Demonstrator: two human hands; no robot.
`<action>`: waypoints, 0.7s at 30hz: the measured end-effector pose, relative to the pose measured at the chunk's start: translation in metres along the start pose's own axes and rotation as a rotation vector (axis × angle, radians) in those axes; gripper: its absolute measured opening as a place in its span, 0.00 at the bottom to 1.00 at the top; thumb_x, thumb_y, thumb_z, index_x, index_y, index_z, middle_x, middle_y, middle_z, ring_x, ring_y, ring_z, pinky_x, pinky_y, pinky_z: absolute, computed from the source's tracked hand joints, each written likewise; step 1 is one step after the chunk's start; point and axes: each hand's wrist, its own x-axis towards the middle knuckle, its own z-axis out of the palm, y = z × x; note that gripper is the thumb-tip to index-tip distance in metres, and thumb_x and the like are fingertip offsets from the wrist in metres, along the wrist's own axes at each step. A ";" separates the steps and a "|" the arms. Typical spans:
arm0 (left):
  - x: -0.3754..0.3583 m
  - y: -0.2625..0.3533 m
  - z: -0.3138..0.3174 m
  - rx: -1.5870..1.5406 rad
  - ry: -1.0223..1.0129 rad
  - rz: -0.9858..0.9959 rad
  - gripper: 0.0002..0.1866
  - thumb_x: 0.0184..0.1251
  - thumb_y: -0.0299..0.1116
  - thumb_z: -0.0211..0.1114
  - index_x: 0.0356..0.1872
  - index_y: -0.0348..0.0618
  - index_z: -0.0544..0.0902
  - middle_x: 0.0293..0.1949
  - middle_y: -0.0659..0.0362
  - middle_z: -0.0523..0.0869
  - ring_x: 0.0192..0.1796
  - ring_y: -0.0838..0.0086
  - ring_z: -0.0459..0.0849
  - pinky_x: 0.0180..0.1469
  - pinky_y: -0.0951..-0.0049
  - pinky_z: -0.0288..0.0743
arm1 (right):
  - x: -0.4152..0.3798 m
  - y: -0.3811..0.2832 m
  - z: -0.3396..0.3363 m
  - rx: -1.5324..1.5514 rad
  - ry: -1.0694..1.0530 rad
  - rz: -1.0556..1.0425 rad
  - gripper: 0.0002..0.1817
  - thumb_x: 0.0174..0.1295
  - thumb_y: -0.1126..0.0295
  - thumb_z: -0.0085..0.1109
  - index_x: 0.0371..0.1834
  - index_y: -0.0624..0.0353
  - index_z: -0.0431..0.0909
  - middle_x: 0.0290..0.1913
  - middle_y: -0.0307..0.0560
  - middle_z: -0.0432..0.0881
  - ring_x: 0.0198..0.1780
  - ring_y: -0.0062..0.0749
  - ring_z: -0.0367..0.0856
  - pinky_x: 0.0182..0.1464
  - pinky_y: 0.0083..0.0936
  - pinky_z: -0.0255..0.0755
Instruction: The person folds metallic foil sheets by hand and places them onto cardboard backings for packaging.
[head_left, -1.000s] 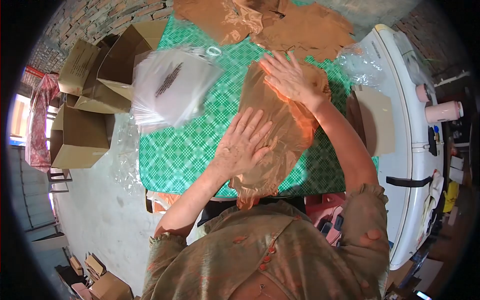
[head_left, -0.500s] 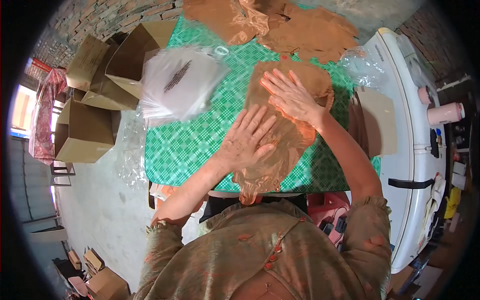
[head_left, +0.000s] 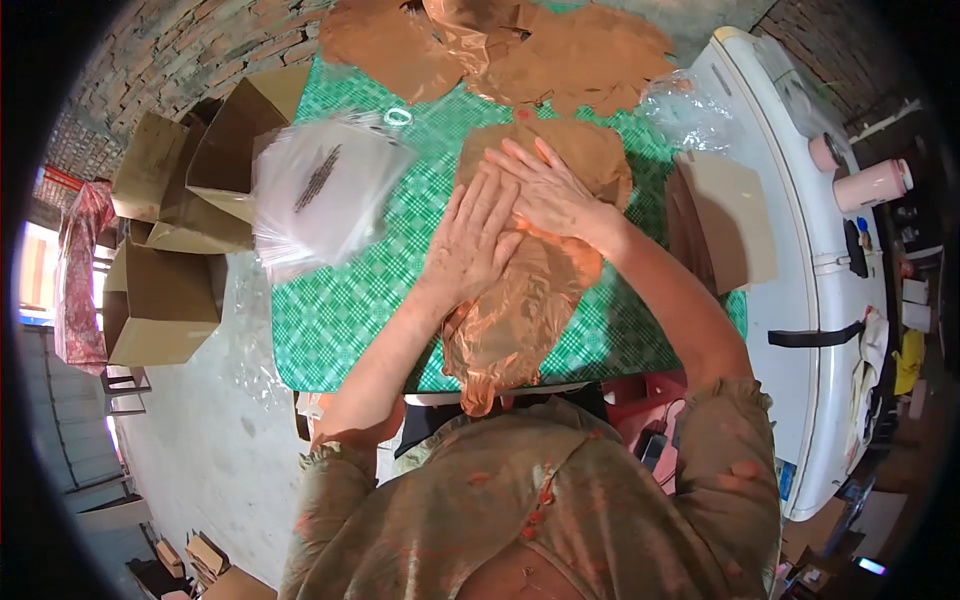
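Note:
A thin, shiny copper-brown sheet-like piece (head_left: 508, 325), wrinkled at its near end, lies lengthwise on the green checked table cover (head_left: 335, 330). Its narrow lower tip hangs over the front edge. Pressed flat on its upper left part is my left hand (head_left: 470, 238), fingers stretched and pointing away from me. My right hand (head_left: 555, 200) rests flat on the upper middle, its fingers angled to the left. The fingertips of both hands come together there. More brown sheets of the same look (head_left: 590, 60) are heaped at the far end of the table.
On the table's left lies a fanned stack of clear plastic bags (head_left: 350, 215) with dark print, near a small white ring (head_left: 397, 117). Crumpled clear plastic (head_left: 690, 112) and cardboard sheets (head_left: 735, 215) are at the right, beside a white refrigerator (head_left: 800, 400). Open cartons (head_left: 165, 290) stand left.
My left hand has slid up the brown piece until its fingers meet my right hand's. The right hand stays flat on it, and the whole view has shifted slightly.

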 end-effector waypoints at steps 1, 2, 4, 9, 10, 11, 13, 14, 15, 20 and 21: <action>-0.001 0.001 -0.001 -0.002 -0.009 -0.005 0.39 0.84 0.50 0.57 0.87 0.44 0.60 0.86 0.42 0.61 0.88 0.50 0.56 0.88 0.46 0.50 | 0.001 0.002 0.002 -0.004 0.014 -0.005 0.35 0.82 0.55 0.45 0.90 0.45 0.57 0.91 0.39 0.54 0.92 0.37 0.44 0.91 0.54 0.34; -0.001 0.001 -0.002 -0.002 -0.017 -0.008 0.39 0.83 0.50 0.57 0.87 0.44 0.60 0.86 0.42 0.61 0.88 0.50 0.57 0.88 0.46 0.50 | 0.001 0.002 0.004 -0.003 0.036 -0.010 0.34 0.81 0.55 0.46 0.90 0.45 0.59 0.91 0.40 0.55 0.92 0.38 0.46 0.90 0.55 0.36; 0.002 0.001 -0.005 0.017 -0.031 -0.010 0.39 0.83 0.51 0.57 0.87 0.44 0.61 0.85 0.42 0.62 0.88 0.49 0.57 0.88 0.46 0.50 | 0.002 0.003 0.000 -0.011 0.087 -0.017 0.33 0.80 0.56 0.49 0.88 0.46 0.62 0.90 0.41 0.58 0.91 0.40 0.50 0.89 0.58 0.40; 0.000 0.004 -0.005 0.072 -0.038 -0.001 0.36 0.83 0.53 0.57 0.84 0.47 0.67 0.84 0.43 0.65 0.87 0.49 0.59 0.88 0.47 0.51 | -0.020 0.060 -0.024 -0.542 0.311 0.231 0.27 0.76 0.53 0.58 0.74 0.48 0.77 0.74 0.47 0.77 0.76 0.48 0.71 0.76 0.63 0.61; 0.000 0.003 -0.005 0.074 -0.035 0.001 0.36 0.83 0.53 0.57 0.84 0.47 0.68 0.83 0.43 0.66 0.87 0.49 0.59 0.88 0.47 0.51 | -0.028 0.074 -0.024 -0.590 0.410 0.282 0.25 0.74 0.52 0.60 0.69 0.49 0.80 0.70 0.47 0.80 0.71 0.49 0.76 0.72 0.64 0.66; -0.001 0.003 -0.004 0.074 -0.031 0.003 0.35 0.83 0.52 0.57 0.83 0.48 0.69 0.83 0.43 0.66 0.87 0.49 0.59 0.88 0.47 0.51 | -0.038 0.079 -0.024 -0.511 0.341 0.399 0.23 0.73 0.51 0.62 0.65 0.50 0.82 0.67 0.46 0.81 0.68 0.48 0.77 0.69 0.63 0.69; 0.000 0.002 -0.003 0.076 -0.028 0.005 0.34 0.83 0.52 0.57 0.83 0.49 0.70 0.83 0.43 0.67 0.87 0.49 0.59 0.88 0.47 0.51 | -0.051 0.085 -0.026 -0.356 0.202 0.627 0.21 0.70 0.48 0.64 0.56 0.50 0.86 0.60 0.44 0.84 0.62 0.46 0.80 0.61 0.60 0.74; 0.000 0.002 -0.003 0.078 -0.031 0.003 0.34 0.83 0.53 0.57 0.83 0.49 0.70 0.83 0.43 0.67 0.87 0.49 0.59 0.88 0.47 0.51 | -0.053 0.087 -0.024 -0.381 0.227 0.637 0.21 0.70 0.47 0.65 0.53 0.51 0.87 0.57 0.44 0.84 0.59 0.46 0.81 0.59 0.58 0.76; -0.001 0.002 -0.002 0.079 -0.035 -0.001 0.34 0.83 0.53 0.57 0.83 0.49 0.70 0.83 0.43 0.66 0.87 0.49 0.59 0.88 0.47 0.51 | -0.055 0.088 -0.020 -0.404 0.251 0.646 0.21 0.69 0.46 0.65 0.50 0.51 0.87 0.54 0.44 0.85 0.56 0.46 0.82 0.56 0.57 0.77; -0.001 0.002 -0.001 0.096 -0.047 -0.008 0.34 0.85 0.55 0.53 0.83 0.50 0.70 0.84 0.44 0.65 0.87 0.49 0.58 0.88 0.48 0.48 | -0.041 0.100 -0.001 -0.263 0.215 0.746 0.23 0.67 0.48 0.65 0.49 0.57 0.87 0.47 0.56 0.89 0.51 0.54 0.87 0.54 0.52 0.82; -0.001 0.002 0.000 0.096 -0.047 -0.009 0.34 0.85 0.56 0.52 0.83 0.50 0.70 0.84 0.44 0.65 0.87 0.49 0.58 0.88 0.48 0.48 | -0.038 0.101 -0.008 -0.161 0.172 0.786 0.22 0.66 0.50 0.65 0.48 0.59 0.86 0.46 0.61 0.89 0.52 0.56 0.88 0.55 0.53 0.82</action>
